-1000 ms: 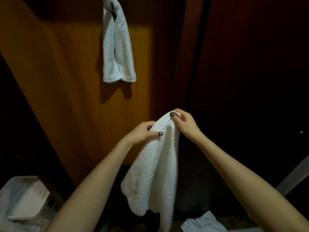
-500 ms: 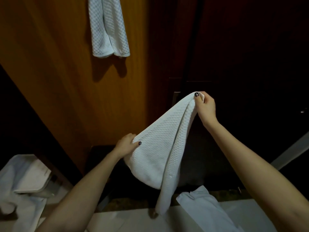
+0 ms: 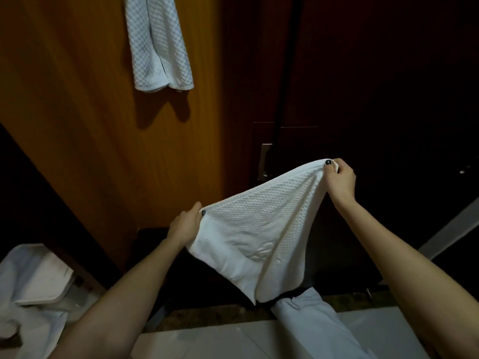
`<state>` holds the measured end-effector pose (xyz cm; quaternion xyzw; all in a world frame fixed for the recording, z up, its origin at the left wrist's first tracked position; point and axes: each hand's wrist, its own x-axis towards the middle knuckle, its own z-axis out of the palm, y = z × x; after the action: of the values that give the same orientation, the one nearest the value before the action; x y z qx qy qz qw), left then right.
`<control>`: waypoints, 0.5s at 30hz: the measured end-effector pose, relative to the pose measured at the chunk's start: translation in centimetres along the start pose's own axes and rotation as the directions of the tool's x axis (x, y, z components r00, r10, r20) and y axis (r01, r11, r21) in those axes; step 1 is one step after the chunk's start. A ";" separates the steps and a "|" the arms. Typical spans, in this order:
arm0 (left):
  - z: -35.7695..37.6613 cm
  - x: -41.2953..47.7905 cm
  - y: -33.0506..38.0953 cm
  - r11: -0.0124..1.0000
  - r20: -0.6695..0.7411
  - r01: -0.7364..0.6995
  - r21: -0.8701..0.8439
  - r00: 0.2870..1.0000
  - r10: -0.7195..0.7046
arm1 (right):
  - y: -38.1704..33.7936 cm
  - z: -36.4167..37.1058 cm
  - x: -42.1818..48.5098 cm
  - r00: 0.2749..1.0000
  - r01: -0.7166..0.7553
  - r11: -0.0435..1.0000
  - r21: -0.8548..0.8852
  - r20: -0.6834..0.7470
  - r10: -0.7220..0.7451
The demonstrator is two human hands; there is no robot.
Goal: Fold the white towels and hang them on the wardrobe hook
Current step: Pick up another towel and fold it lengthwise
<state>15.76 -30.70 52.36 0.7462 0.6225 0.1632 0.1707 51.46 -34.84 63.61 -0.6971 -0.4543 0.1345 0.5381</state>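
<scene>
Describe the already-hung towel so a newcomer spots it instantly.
Start at the lit orange-brown wardrobe panel on the left. Near its top hangs a folded white waffle towel. Unlike the held towel lower down, it hangs untouched.

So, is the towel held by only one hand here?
No, the left hand and the right hand each pinch an upper corner of the white towel, which is spread between them.

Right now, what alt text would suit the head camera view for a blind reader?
A person's left hand and right hand pinch two corners of a white towel, holding it spread in the air. A second white towel hangs against the wooden wardrobe door above.
</scene>
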 end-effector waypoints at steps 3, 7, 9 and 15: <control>-0.9 1.0 2.3 0.912 -0.034 0.038 -0.409 0.998 -0.056 | 1.3 -0.3 -0.9 0.999 -0.023 0.999 -0.023 0.032 0.024; -1.9 2.1 6.0 0.737 0.062 0.104 -0.668 0.995 -0.083 | 2.1 0.7 -2.9 0.987 -0.046 0.996 -0.080 0.153 0.058; -2.3 2.0 7.8 0.678 0.137 0.122 -0.725 0.990 -0.032 | 2.0 1.0 -4.0 0.981 -0.016 0.994 -0.110 0.190 0.037; -3.1 0.8 11.4 0.335 0.214 0.172 -0.927 0.972 0.094 | -0.4 2.5 -6.4 0.937 -0.007 0.998 0.058 0.348 -0.014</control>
<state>24.45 -31.66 60.33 0.5090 0.4075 0.4004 0.6439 46.07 -38.20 61.05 -0.6454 -0.5395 0.2681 0.4696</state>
